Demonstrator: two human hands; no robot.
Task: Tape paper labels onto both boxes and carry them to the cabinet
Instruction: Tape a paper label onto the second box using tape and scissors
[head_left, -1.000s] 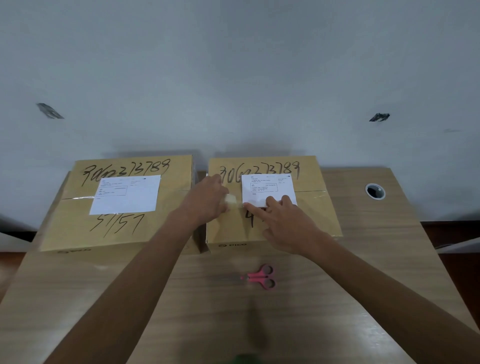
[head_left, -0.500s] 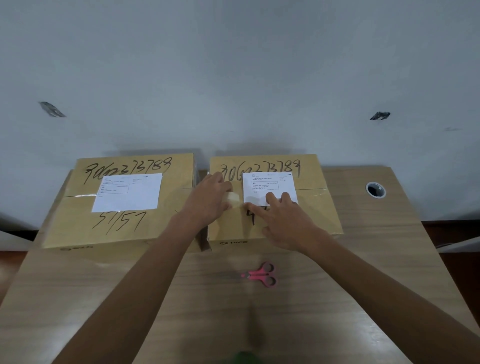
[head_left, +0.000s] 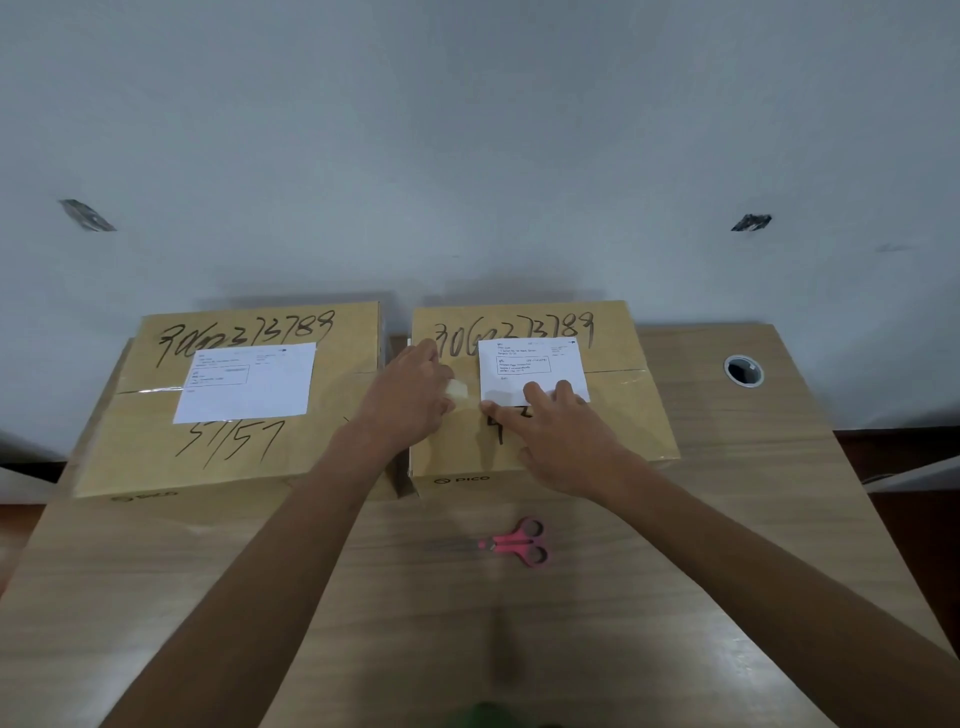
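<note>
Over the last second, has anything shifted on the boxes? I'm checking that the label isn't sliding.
Almost nothing changed. The left hand still holds the tape roll beside the right box's label, and the right hand still presses the label's lower edge. The label, both boxes, the left box's label and the scissors stayed put.

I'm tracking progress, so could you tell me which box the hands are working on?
The right box: both hands rest on it, unlike the left box.

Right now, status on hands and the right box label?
Left hand holds tape roll at label edge. Right hand pins label on right box. Scissors clear.
</note>
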